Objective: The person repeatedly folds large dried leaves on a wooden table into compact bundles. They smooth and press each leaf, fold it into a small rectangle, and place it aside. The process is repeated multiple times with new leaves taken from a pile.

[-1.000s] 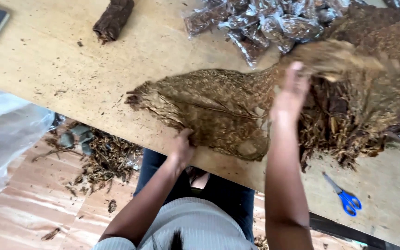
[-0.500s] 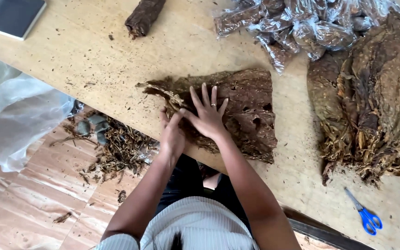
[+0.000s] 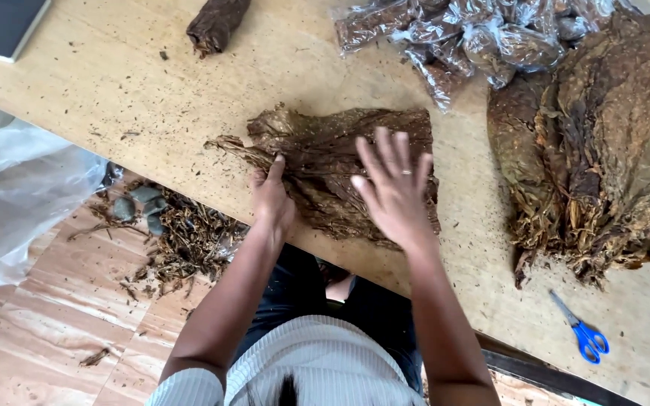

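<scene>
Two bare hands work one dried brown leaf (image 3: 325,162), which lies flat on the pale wooden table (image 3: 114,98) at its near edge. Left hand (image 3: 271,197) grips the leaf's stem end, fingers curled together on the wrinkled tissue. Right hand (image 3: 393,188) is pressed on the leaf, fingers spread wide apart, a ring on one. Half a second ago that palm lay further left, nearer the other hand; it has slid rightward across the leaf. Below the leaf, on the plank floor, lies a heap of stem scraps (image 3: 182,240). Right of the leaf: blue-handled scissors (image 3: 582,331) and a big crinkled pile of leaves (image 3: 611,143). Beyond the leaf, clear plastic bags (image 3: 475,37) hold brown contents, and a dark rolled bundle (image 3: 216,24) rests.
</scene>
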